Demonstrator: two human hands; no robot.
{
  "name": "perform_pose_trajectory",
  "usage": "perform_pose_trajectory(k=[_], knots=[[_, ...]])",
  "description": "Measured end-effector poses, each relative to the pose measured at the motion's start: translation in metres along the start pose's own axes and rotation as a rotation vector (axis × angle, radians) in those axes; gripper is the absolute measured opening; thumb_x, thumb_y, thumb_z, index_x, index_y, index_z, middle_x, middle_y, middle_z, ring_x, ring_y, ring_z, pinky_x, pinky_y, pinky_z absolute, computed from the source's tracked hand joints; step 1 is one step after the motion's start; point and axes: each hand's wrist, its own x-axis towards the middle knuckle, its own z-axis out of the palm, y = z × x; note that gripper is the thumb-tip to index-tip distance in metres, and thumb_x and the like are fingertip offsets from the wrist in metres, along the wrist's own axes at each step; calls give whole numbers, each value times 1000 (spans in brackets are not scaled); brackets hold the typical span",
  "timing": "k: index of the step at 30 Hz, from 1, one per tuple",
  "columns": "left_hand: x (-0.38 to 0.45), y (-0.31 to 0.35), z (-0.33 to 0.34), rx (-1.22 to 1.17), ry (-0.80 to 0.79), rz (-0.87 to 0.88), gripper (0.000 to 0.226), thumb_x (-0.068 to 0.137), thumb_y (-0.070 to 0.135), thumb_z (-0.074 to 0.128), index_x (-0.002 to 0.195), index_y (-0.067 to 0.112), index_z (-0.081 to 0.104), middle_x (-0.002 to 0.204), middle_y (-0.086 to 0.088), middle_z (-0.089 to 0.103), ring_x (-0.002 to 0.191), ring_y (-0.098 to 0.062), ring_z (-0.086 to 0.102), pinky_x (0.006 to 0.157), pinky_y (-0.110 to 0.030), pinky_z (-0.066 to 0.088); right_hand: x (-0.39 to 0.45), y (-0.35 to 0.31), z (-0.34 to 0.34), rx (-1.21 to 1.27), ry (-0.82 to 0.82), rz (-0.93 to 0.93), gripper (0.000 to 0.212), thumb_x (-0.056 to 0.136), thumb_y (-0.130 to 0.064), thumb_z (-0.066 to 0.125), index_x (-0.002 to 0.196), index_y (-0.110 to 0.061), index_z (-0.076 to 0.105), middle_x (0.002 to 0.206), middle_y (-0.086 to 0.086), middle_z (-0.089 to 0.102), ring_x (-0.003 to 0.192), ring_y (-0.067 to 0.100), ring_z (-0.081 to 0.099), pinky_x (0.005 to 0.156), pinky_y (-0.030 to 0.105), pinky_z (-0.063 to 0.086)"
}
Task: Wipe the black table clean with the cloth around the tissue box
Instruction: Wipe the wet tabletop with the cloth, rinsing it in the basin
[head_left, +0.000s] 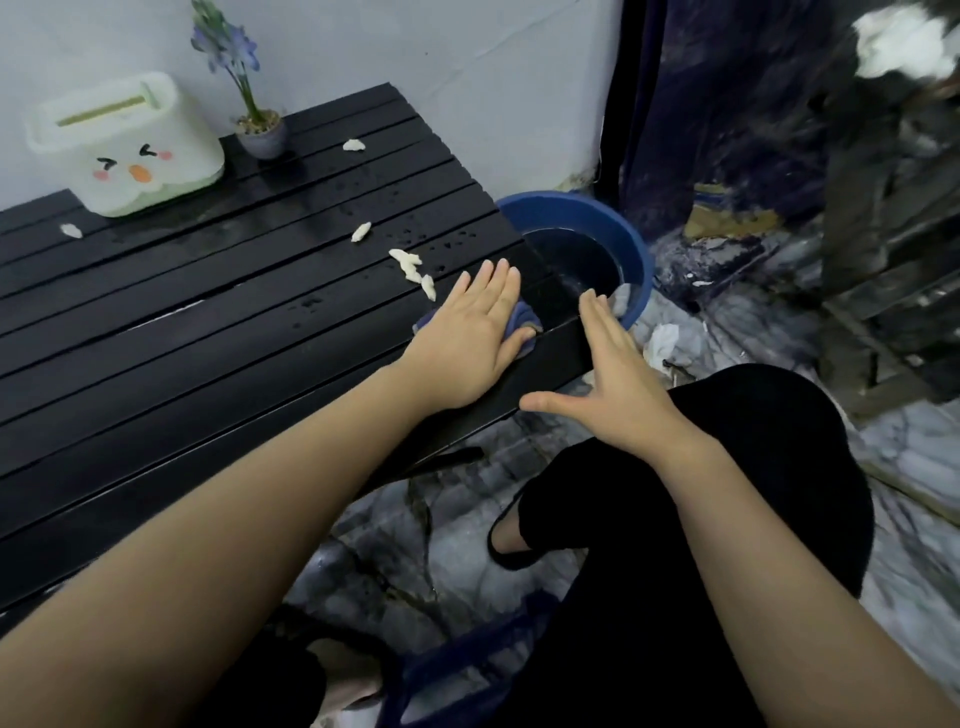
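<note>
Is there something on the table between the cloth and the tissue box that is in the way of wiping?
Yes. The left hand presses the cloth flat near the table's right end. Between it and the tissue box lie white scraps and water drops. A small flower pot stands beside the box.

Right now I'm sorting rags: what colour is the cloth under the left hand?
The cloth is blue, seen in the head view.

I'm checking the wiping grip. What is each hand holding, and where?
The left hand presses flat on top of the blue cloth on the table, not gripping it. The right hand holds nothing.
</note>
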Motion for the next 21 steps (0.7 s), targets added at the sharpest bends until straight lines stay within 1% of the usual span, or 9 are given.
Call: perform_pose_trajectory(k=[4, 6, 8, 10, 13, 15, 17, 19, 21], knots=[[49, 8, 2, -27, 34, 9, 62, 105, 40, 29, 154, 3, 20, 162, -15, 19, 151, -28, 14, 124, -39, 9, -1, -1, 0, -13, 3, -28, 142, 59, -93, 56, 160, -17, -10, 168, -5, -16, 152, 5, -17, 121, 27, 0], [73, 13, 1, -21, 65, 15, 56, 105, 37, 32, 148, 1, 34, 156, -17, 33, 146, -30, 27, 121, -39, 14, 0, -2, -1, -23, -8, -30, 142, 60, -94, 54, 159, -17, -13, 167, -5, -20, 151, 5, -21, 122, 29, -2], [90, 17, -3, -19, 88, 17, 46, 105, 34, 34, 132, 2, 50, 137, -18, 54, 131, -32, 46, 114, -38, 24, 0, -4, -3, -52, -22, -34, 141, 62, -95, 52, 159, -18, -15, 166, -6, -22, 151, 5, -23, 125, 34, -3], [101, 19, -9, -104, 121, -40, 40, 105, 35, 35, 117, 3, 57, 117, -16, 63, 111, -31, 57, 99, -34, 36, -1, -5, -4, -87, -15, -35, 138, 63, -98, 47, 159, -19, -14, 167, -5, -21, 151, 5, -23, 126, 41, -6], [105, 15, -24, -317, 292, -232, 44, 103, 42, 37, 114, 6, 59, 103, -16, 68, 94, -31, 64, 76, -33, 41, 1, -10, -4, -151, 46, -20, 128, 69, -99, 30, 160, -17, -7, 168, -3, -13, 152, 6, -18, 124, 50, -10], [96, 3, -42, -404, 441, -316, 44, 102, 45, 38, 113, 10, 62, 99, -16, 71, 92, -34, 65, 73, -32, 43, 7, -15, -4, -222, 91, -29, 122, 74, -97, 22, 160, -14, -2, 169, 0, -7, 154, 9, -13, 123, 54, -10], [75, -20, -60, -430, 567, -367, 41, 102, 45, 38, 110, 14, 63, 97, -12, 72, 91, -33, 65, 69, -29, 36, 17, -21, -4, -293, 97, -56, 119, 77, -94, 19, 160, -12, -1, 169, 4, -4, 155, 13, -11, 122, 56, -10], [42, -52, -72, -402, 623, -421, 39, 101, 46, 38, 111, 16, 63, 94, -7, 69, 90, -28, 64, 68, -26, 33, 29, -25, -3, -346, 70, -80, 117, 80, -91, 20, 160, -9, -1, 169, 8, -4, 155, 17, -10, 122, 56, -9], [-3, -83, -73, -341, 623, -450, 38, 101, 44, 39, 117, 17, 61, 101, -4, 69, 97, -24, 63, 73, -22, 35, 40, -27, -3, -371, 33, -68, 118, 80, -91, 22, 159, -7, -3, 169, 11, -6, 155, 20, -11, 123, 55, -8]])
